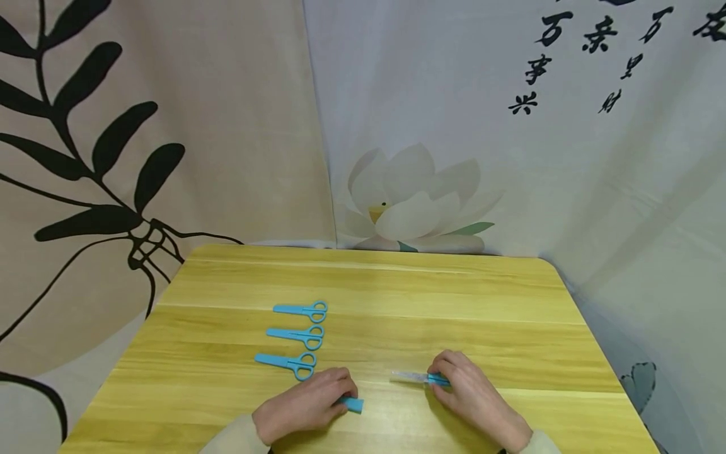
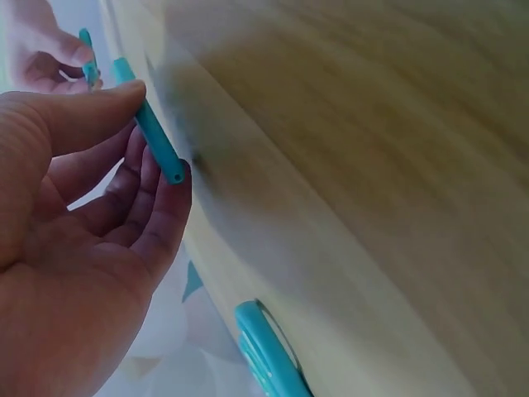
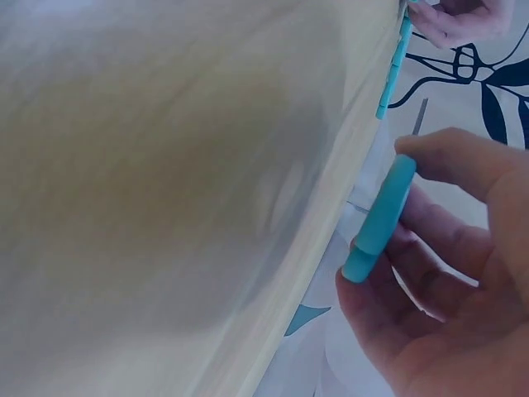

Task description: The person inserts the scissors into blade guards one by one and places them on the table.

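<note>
My left hand (image 1: 311,402) pinches a blue scissors cover (image 1: 354,404) between thumb and fingers, just above the table's near part. In the left wrist view the cover (image 2: 154,132) looks like a narrow flat sleeve. To the right, my right hand (image 1: 467,394) grips uncovered scissors by their blue handles (image 1: 439,379). Their bare blades (image 1: 405,377) point left toward the cover, with a gap between. The right wrist view shows the handle (image 3: 382,219) edge-on between thumb and fingertips. Beyond my left hand lie three blue scissors (image 1: 297,337), blades covered and pointing left.
The wooden table (image 1: 431,302) has rounded far corners. The three scissors form a column left of its middle, the nearest (image 1: 289,362) close to my left hand. Behind stands a cloth curtain (image 1: 249,126) with printed leaves, a lotus and dark characters.
</note>
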### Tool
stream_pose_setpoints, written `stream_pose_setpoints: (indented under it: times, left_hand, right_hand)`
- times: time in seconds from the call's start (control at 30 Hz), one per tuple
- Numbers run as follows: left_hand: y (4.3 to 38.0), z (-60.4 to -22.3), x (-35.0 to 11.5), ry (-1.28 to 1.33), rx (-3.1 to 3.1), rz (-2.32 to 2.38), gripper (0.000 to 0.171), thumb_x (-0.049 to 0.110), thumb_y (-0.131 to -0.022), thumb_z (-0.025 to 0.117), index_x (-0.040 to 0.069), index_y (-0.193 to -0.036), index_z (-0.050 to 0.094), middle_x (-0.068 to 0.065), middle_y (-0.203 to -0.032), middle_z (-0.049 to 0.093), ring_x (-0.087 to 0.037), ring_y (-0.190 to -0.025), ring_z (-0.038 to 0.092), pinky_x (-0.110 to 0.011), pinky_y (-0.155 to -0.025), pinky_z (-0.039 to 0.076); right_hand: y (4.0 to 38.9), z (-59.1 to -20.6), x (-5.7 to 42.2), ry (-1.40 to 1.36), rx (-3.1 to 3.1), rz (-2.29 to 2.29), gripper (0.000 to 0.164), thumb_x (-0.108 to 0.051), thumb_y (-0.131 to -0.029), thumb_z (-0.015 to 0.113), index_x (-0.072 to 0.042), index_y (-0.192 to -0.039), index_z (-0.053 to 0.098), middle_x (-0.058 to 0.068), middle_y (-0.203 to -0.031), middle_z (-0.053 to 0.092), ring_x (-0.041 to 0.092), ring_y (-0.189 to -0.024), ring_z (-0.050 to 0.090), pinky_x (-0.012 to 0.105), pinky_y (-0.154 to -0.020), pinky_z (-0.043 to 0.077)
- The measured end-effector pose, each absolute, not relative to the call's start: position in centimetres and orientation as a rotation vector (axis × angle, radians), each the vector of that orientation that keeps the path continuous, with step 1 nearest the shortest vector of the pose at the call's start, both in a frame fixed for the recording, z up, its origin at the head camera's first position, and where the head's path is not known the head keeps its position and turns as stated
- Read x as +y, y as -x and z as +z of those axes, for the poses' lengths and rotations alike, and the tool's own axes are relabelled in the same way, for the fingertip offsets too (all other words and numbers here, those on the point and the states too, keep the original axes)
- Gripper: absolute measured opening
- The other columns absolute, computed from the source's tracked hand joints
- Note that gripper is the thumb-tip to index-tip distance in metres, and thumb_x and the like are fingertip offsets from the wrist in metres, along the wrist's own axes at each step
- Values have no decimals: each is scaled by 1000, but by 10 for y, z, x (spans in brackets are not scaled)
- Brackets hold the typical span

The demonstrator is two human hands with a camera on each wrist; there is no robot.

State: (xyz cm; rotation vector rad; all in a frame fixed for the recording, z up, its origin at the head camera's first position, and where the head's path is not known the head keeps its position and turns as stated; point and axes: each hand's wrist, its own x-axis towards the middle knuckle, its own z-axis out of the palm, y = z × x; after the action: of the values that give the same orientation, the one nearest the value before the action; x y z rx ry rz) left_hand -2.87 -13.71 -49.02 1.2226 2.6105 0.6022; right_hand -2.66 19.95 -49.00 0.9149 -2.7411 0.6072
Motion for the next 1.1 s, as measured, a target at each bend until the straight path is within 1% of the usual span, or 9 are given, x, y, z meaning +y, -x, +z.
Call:
stream_pose_setpoints:
  times: [0.23,0.43,0.6,0.8,0.93,1.1]
  left_hand:
    - [27,-486,-138,-1241,2703,641,14,14,-99,71,17,-112,68,10,-110,57,-5,-101,53,-29,-91,52]
    - [31,-481,-136,-1221,2765,707,14,13,-99,71,17,-112,67,10,-108,54,-7,-99,51,-26,-88,51]
    - [35,-481,-134,-1184,2792,758,13,13,-100,71,18,-112,68,11,-109,53,-7,-101,51,-25,-88,51]
    - [36,-479,-132,-1193,2847,775,17,10,-98,72,15,-114,68,7,-111,57,-9,-104,55,-27,-90,53]
    - [36,-478,-131,-1149,2864,787,19,8,-98,72,14,-116,69,6,-112,60,-11,-105,57,-29,-92,54]
    - [37,-478,-129,-1132,2915,823,21,6,-95,74,12,-115,70,4,-111,62,-12,-104,58,-30,-89,55]
  right_hand:
    - [28,-487,196,-875,-2751,625,23,-9,-80,89,-14,-95,73,-6,-104,64,12,-91,61,29,-76,57]
    - [30,-485,190,-856,-2720,654,22,-9,-80,89,-14,-94,73,-6,-104,65,11,-88,61,27,-73,56]
    - [30,-483,184,-842,-2703,671,22,-9,-79,89,-15,-93,73,-6,-104,65,10,-86,62,25,-71,56]
    - [31,-480,176,-804,-2697,729,22,-10,-78,88,-16,-93,73,-7,-104,66,9,-86,63,25,-70,56]
    - [31,-478,171,-791,-2682,760,24,-10,-77,88,-17,-94,73,-7,-106,66,10,-87,64,25,-69,56]
    - [32,-477,167,-788,-2643,801,24,-9,-77,88,-17,-94,72,-7,-107,65,13,-85,66,25,-67,55]
